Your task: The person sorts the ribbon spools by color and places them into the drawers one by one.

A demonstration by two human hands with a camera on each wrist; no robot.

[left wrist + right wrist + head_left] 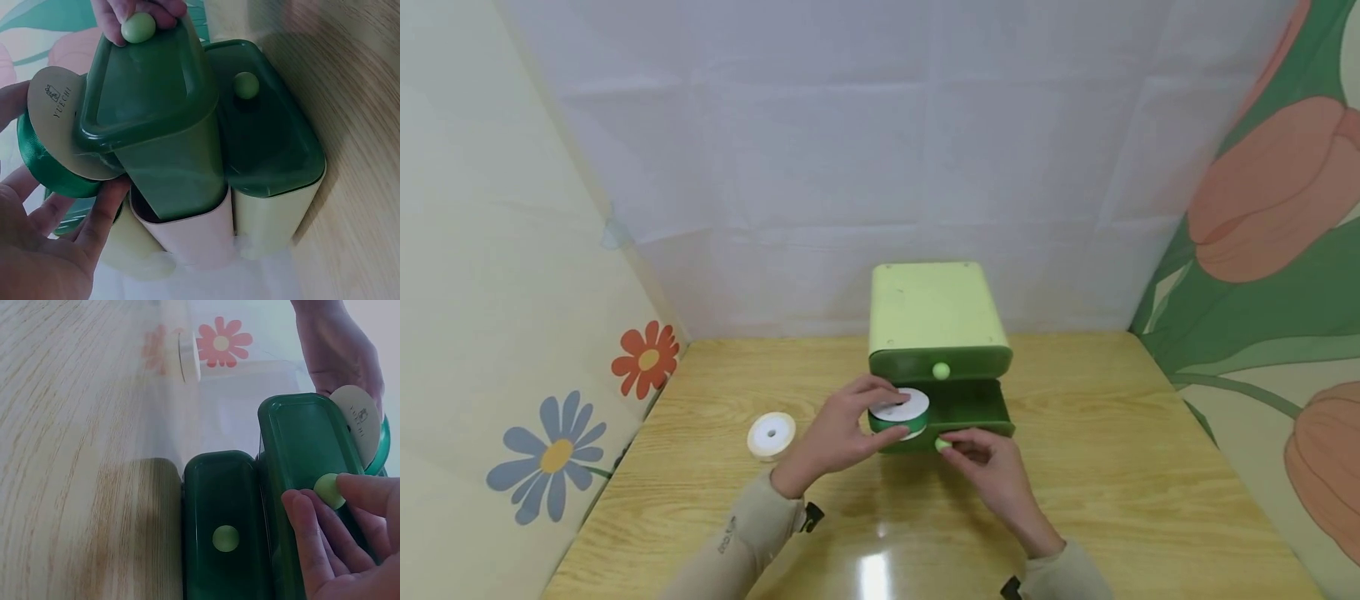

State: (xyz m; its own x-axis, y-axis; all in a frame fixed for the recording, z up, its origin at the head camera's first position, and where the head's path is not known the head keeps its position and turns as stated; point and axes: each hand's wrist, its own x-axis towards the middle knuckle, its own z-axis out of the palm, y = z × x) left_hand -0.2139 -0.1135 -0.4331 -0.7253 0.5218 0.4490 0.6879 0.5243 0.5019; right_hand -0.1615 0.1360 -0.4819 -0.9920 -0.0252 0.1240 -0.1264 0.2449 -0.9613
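Note:
My left hand (842,427) holds a spool of green ribbon (913,407) between thumb and fingers, over the left side of a pulled-out drawer (966,406). One white disc of the spool carries printed lettering, seen in the left wrist view. With thumb and fingertips, my right hand (994,477) pinches the light green knob (139,27) on that drawer's front. It is the middle drawer of a small light green cabinet (936,304). Above it, the top drawer (898,365) is closed; the bottom drawer (220,494) is closed too.
A cream-coloured spool (771,435) lies flat on the wooden table (1097,433), left of the cabinet. A pale sheet (820,167) hangs behind the table. Flower-printed panels (1262,200) flank both sides.

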